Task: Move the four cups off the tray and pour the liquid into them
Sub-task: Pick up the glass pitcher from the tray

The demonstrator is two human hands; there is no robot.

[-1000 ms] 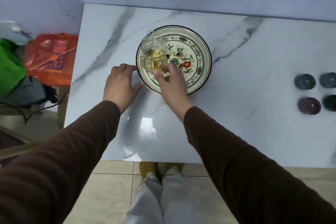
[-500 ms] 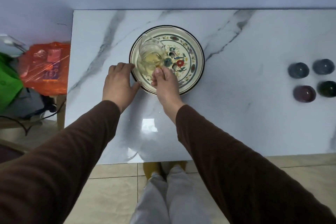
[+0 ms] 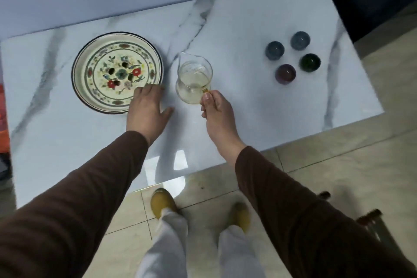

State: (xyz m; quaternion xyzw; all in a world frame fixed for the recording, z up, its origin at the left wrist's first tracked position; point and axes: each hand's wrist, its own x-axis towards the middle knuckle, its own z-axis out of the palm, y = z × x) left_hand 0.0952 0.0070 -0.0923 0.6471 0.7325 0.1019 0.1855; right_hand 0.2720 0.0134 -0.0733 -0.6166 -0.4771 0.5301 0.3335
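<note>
The round floral tray (image 3: 90, 56) lies on the left of the marble table with nothing on it. My right hand (image 3: 216, 110) grips the handle of a glass pitcher (image 3: 194, 79) holding pale yellow liquid, just right of the tray, upright. My left hand (image 3: 146, 110) rests flat on the table, fingers touching the tray's near right rim. Several small dark cups stand in a cluster on the right: two blue-grey ones (image 3: 274, 50) (image 3: 300, 40), a purple one (image 3: 285, 73) and a dark green one (image 3: 310, 62). They are well apart from the pitcher.
The marble table (image 3: 237, 18) stands against a pale wall; its near edge runs diagonally above the tiled floor. My feet in yellow shoes (image 3: 162, 203) are below it. A wooden chair part (image 3: 372, 221) shows at the lower right.
My right hand lifted the pitcher off the tray and carried it to the right, beside the tray. My left hand stays by the tray rim. The view has swung right.
</note>
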